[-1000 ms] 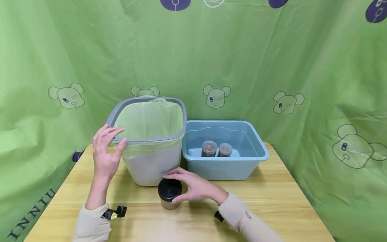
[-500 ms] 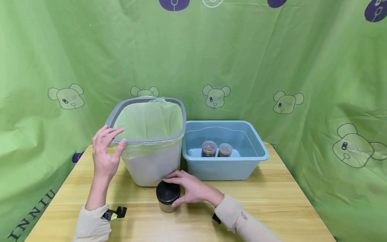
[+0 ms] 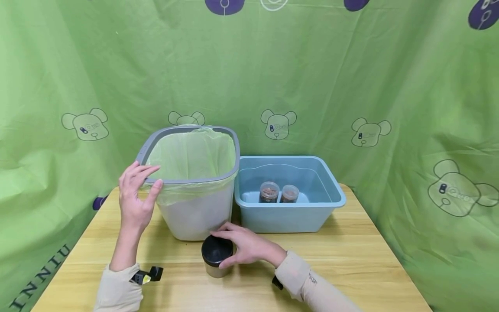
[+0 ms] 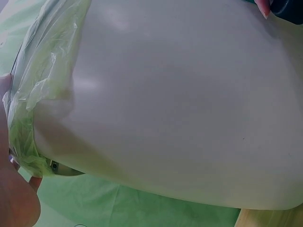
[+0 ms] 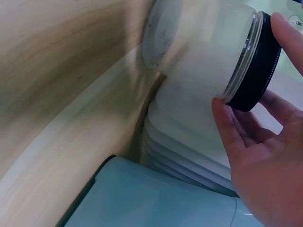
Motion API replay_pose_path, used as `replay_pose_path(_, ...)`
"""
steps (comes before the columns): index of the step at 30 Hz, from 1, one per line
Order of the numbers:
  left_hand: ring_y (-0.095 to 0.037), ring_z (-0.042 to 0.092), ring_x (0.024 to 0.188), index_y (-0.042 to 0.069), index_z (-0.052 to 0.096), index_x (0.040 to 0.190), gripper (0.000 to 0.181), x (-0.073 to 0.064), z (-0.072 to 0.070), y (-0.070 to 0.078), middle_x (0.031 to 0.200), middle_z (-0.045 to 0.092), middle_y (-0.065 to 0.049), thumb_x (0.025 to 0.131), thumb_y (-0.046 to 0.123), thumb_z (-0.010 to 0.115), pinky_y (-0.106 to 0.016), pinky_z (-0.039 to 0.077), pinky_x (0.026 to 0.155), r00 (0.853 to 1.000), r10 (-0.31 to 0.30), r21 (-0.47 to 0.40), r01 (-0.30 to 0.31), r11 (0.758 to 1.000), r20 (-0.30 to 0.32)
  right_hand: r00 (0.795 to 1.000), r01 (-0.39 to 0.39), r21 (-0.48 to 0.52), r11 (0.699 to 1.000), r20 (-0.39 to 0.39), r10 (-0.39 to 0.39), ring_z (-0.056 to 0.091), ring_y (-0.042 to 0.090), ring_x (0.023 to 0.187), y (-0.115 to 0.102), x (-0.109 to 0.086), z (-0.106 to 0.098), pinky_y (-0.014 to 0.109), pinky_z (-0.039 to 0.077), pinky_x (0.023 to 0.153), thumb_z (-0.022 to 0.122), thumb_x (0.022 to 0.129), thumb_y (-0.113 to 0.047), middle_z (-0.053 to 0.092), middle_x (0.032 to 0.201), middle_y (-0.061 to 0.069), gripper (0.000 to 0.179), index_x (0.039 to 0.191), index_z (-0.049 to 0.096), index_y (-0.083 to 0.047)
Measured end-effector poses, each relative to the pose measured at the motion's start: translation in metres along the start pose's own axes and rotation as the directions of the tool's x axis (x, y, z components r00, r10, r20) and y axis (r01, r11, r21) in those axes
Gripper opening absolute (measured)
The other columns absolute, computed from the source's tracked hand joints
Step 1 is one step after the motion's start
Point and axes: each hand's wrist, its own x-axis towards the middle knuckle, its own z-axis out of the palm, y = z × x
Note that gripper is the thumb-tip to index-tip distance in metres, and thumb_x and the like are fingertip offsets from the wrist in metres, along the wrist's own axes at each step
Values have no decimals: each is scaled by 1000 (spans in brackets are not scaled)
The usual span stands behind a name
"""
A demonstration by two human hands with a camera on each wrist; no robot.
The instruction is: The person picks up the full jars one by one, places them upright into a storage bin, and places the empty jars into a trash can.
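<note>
My right hand (image 3: 249, 247) grips a clear jar (image 5: 208, 42) by its black screw lid (image 3: 217, 250), thumb on the near side and fingers on the far side. No contents show through the jar's wall. It is upright at the table's middle, in front of a white trash can (image 3: 195, 212); whether its base touches the wood I cannot tell. My left hand (image 3: 134, 195) holds the near left corner of the can's grey rim (image 3: 195, 180), fingers over the edge and thumb in front. A pale green bag (image 4: 52, 61) lines the can and folds over its outside.
Right of the can, close against it, stands a light blue plastic basin (image 3: 288, 219). Inside are two small clear tubs (image 3: 269, 192) with brownish contents. A green printed curtain (image 3: 331, 86) surrounds the wooden table (image 3: 351, 264) at the back and sides.
My right hand and the jar have shifted slightly toward me and a touch to the left. The fingers sit closer on the lid. My left hand stays on the can's rim.
</note>
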Motion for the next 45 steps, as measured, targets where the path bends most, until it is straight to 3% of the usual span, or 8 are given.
replay_pose_path(11, -27, 33, 150, 11, 72, 127, 37, -1, 0, -1, 140, 59, -20, 91, 20, 69, -62, 15, 123, 1000, -6, 0, 6, 1000, 11, 1000, 13, 12, 1000, -23, -13, 57, 13, 126, -5, -4, -6, 34, 48, 110, 82, 84, -54, 56, 140, 0, 85, 154, 50, -18)
replay_pose_path(16, -27, 33, 150, 11, 72, 127, 38, -1, 0, -1, 141, 59, -20, 91, 20, 69, -62, 15, 123, 1000, -7, -2, 7, 1000, 9, 998, 44, 45, 998, -54, -41, 56, 13, 128, -17, -11, -24, 35, 47, 111, 82, 84, -54, 56, 142, -1, 86, 155, 50, -19)
replay_pose_path(21, -27, 33, 150, 11, 72, 128, 38, 0, 0, -1, 141, 60, -19, 91, 21, 69, -62, 15, 123, 1000, -3, -3, 3, 1000, 7, 985, 130, 98, 987, -131, -116, 55, 11, 130, -29, -21, -50, 35, 47, 111, 84, 84, -47, 55, 143, -3, 83, 155, 49, -21)
replay_pose_path(33, -25, 33, 150, 12, 72, 128, 37, 0, -1, 0, 141, 60, -18, 91, 20, 70, -59, 15, 123, 1000, -6, -8, 6, 1000, 8, 899, 331, 197, 923, -362, -245, 57, 15, 125, -54, -36, -107, 36, 53, 102, 88, 82, -26, 55, 146, -1, 83, 155, 48, -19)
replay_pose_path(38, -26, 33, 150, 12, 72, 127, 37, 0, -1, 0, 140, 60, -18, 91, 21, 70, -60, 15, 123, 1000, -6, -9, 7, 1000, 4, 848, 424, 291, 858, -460, -264, 59, 21, 130, -60, -36, -128, 40, 52, 108, 87, 82, -15, 55, 146, 7, 81, 154, 49, -11)
replay_pose_path(45, -26, 33, 150, 12, 72, 127, 38, 0, 0, -1, 140, 60, -19, 91, 20, 69, -61, 15, 123, 1000, -7, -9, 7, 1000, 4, 758, 524, 383, 761, -617, -212, 59, 22, 126, -62, -26, -149, 39, 52, 108, 82, 87, -43, 52, 142, 20, 86, 152, 46, 2)
